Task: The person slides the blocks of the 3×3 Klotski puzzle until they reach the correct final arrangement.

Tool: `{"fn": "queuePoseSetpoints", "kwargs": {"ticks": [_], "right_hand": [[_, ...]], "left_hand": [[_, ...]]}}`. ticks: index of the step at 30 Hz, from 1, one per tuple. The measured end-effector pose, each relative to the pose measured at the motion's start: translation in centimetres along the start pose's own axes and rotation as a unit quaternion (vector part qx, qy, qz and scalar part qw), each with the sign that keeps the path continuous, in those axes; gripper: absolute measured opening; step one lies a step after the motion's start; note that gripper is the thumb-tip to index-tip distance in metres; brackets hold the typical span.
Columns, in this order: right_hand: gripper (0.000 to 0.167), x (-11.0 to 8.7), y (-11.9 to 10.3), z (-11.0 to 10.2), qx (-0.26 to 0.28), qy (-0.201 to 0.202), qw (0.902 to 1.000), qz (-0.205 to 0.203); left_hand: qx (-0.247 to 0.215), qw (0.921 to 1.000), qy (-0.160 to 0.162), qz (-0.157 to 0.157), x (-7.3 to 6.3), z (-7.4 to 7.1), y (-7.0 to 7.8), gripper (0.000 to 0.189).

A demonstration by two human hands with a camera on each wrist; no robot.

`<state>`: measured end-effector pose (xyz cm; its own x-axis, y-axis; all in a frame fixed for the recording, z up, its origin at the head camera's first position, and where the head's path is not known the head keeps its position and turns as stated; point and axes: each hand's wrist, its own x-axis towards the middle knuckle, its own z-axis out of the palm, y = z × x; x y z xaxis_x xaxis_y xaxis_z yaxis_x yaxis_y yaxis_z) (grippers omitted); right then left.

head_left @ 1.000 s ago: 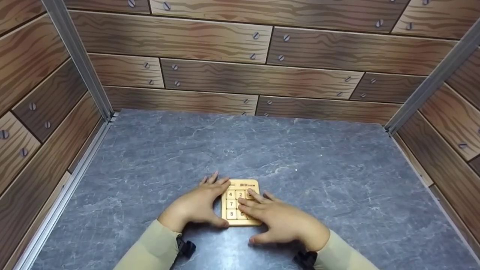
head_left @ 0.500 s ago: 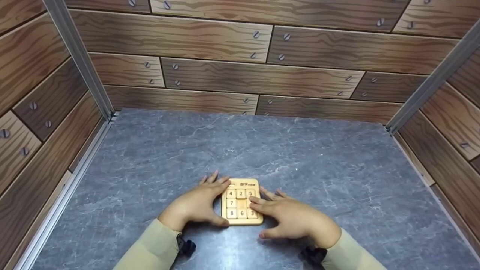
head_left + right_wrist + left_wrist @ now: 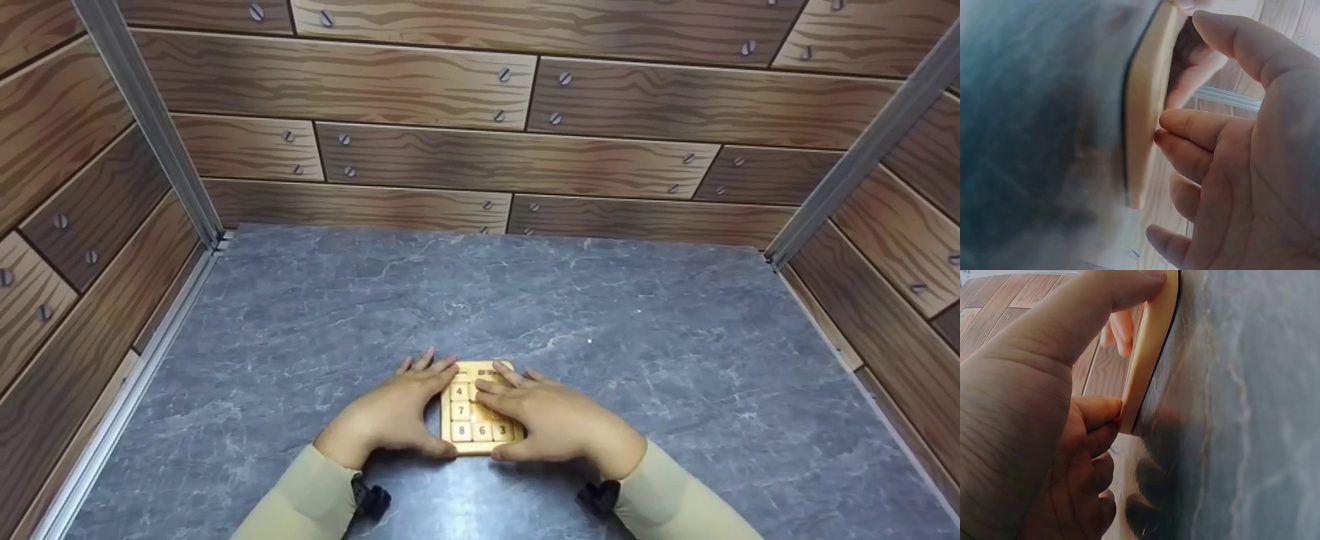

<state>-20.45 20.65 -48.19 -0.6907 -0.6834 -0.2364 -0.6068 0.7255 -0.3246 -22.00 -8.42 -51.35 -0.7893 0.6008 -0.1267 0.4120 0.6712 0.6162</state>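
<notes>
A yellow wooden number slide puzzle (image 3: 474,449) lies flat near the table's front. Its tiles 4, 7, 8, 6 and 3 show; the upper right is hidden beneath my right hand. My left hand (image 3: 394,414) holds the puzzle's left side, thumb at the lower corner and index finger at the upper one; in the left wrist view the thumb lies on the puzzle's edge (image 3: 1151,349). My right hand (image 3: 562,421) reaches over the right side with extended fingers over the tiles. In the right wrist view its fingertips are at the puzzle's face, beside the edge (image 3: 1143,118).
The puzzle lies on a grey marbled tabletop (image 3: 525,300). Wood-print panels (image 3: 420,82) wall it at the back and both sides, with metal posts (image 3: 154,127) in the corners. A black wrist strap (image 3: 371,496) sits on each sleeve.
My right hand drew back to the right, baring the middle gap and the 5, then came back left over the upper tiles. My left hand keeps its hold.
</notes>
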Motion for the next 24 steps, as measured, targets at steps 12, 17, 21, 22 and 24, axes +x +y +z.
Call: {"fn": "queuePoseSetpoints", "kwargs": {"ticks": [12, 17, 21, 22, 24], "right_hand": [[0.091, -0.9, -0.9, 0.5, 0.003, -0.014, 0.9999, -0.002], [0.090, -1.5, -1.7, 0.4, -0.001, -0.028, 0.9996, 0.000], [0.088, -1.6, -2.0, 0.2, 0.000, -0.026, 0.9997, -0.002], [0.087, -1.7, -2.0, 0.1, 0.003, -0.025, 0.9997, -0.003], [0.083, -1.8, -1.8, -0.1, 0.010, -0.021, 0.9997, -0.005]], "left_hand": [[0.001, 1.0000, 0.001, -0.005, 0.0, 0.2, -0.1, 0.129], [0.000, 1.0000, 0.001, -0.008, 0.0, 0.3, -0.2, 0.129], [-0.002, 0.9999, 0.001, -0.010, 0.0, 0.2, -0.1, 0.129], [-0.002, 0.9999, 0.000, -0.011, 0.0, 0.2, -0.1, 0.129], [-0.002, 0.9999, -0.001, -0.010, 0.0, 0.2, 0.0, 0.129]]}}
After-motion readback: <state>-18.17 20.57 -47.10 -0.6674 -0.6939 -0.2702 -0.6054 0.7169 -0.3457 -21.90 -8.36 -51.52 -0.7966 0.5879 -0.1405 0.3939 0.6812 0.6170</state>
